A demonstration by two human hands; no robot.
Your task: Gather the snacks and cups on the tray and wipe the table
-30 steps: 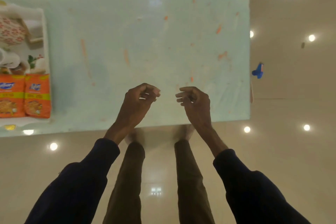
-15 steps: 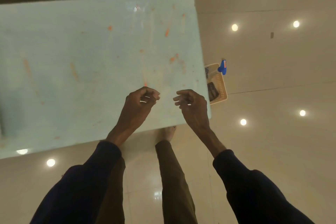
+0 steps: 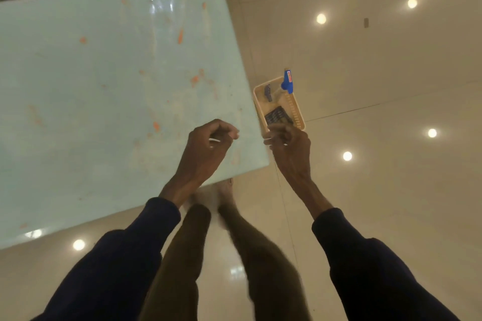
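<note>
Orange-stained pale green glass tabletop [image 3: 104, 86], beige plastic basket [image 3: 299, 109] on glossy cream floor [image 3: 391, 203] at right, left hand [image 3: 206, 148] and right hand [image 3: 293, 150] loosely curled, nothing held.

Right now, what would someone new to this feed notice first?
The pale table fills the left side, streaked with orange smears. Down beside its right edge sits a tan basket with a blue spray bottle at its far end. Over the table's near corner, the left hand and right hand hover with fingers loosely curled, holding nothing.
</note>
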